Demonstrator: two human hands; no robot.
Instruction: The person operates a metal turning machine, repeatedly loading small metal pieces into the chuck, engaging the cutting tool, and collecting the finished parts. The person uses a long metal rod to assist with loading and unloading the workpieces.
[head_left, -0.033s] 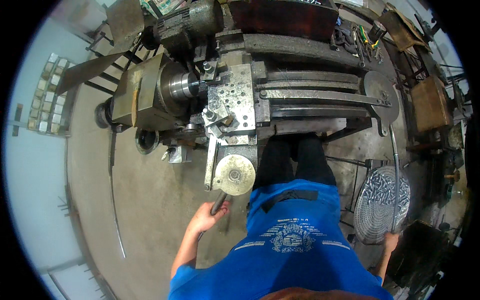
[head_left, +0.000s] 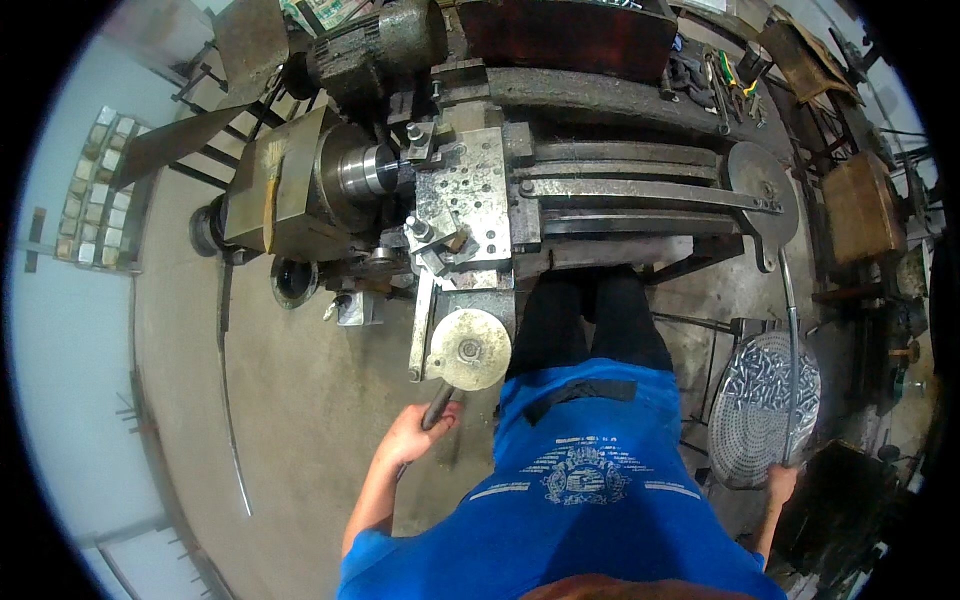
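Observation:
My left hand (head_left: 412, 434) is closed round a dark lever handle (head_left: 437, 405) below a round metal disc (head_left: 468, 349) at the front of a lathe. On the right, my right hand (head_left: 782, 483) grips the lower end of a long metal lever (head_left: 793, 370), which runs up to a larger disc (head_left: 762, 190) at the bed's right end. A flat link bar (head_left: 640, 192) joins that disc to the drilled cross slide (head_left: 475, 190). Two clamped tool holders sit on the slide, the nearer one (head_left: 428, 236) set at an angle. Left of them is the shiny spindle nose (head_left: 368, 171).
A round perforated tray (head_left: 750, 450) with many small metal parts stands under the right lever. A brush (head_left: 270, 205) lies on the headstock (head_left: 290, 190). Spanners and pliers (head_left: 735, 95) lie at the back right. A thin rod (head_left: 232, 430) hangs at the left.

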